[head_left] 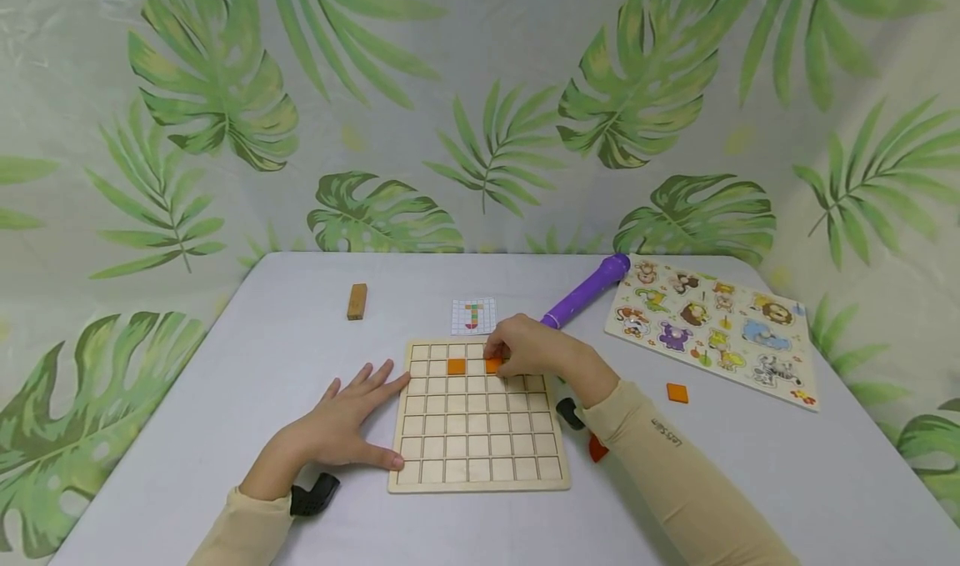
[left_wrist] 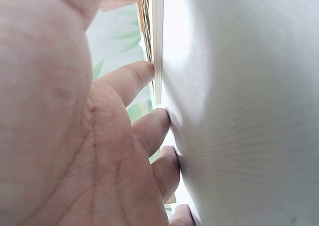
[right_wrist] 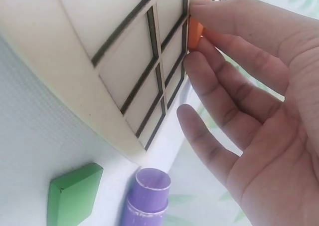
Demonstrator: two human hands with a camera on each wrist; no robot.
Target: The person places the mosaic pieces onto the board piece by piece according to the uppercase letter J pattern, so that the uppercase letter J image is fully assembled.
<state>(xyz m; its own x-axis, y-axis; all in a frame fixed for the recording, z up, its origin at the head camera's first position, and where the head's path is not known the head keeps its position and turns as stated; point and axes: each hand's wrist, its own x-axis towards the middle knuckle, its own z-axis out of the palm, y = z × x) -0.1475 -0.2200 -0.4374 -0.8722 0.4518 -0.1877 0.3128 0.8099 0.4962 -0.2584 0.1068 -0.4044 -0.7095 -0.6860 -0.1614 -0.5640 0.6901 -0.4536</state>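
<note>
A square wooden grid board (head_left: 478, 446) lies flat before me. My left hand (head_left: 337, 423) is spread beside it, with the thumb and index finger touching its left edge. Over the upper right part of the grid, my right hand (head_left: 538, 351) pinches an orange square tile (right_wrist: 195, 34) between thumb and fingers, at the surface of the board. Another orange tile (head_left: 457, 367) sits in a cell of the same row, to the left. Just behind the board is a small printed card (head_left: 474, 317) with a coloured J-shaped pattern on a grid.
A purple toy microphone (head_left: 587, 293) leans toward the animal puzzle board (head_left: 720, 333) at right. A loose orange tile (head_left: 677, 393), a red piece (head_left: 597, 448) partly under the right forearm, and a green tile (right_wrist: 75, 196) lie nearby. A wooden block (head_left: 357, 302) stands back left.
</note>
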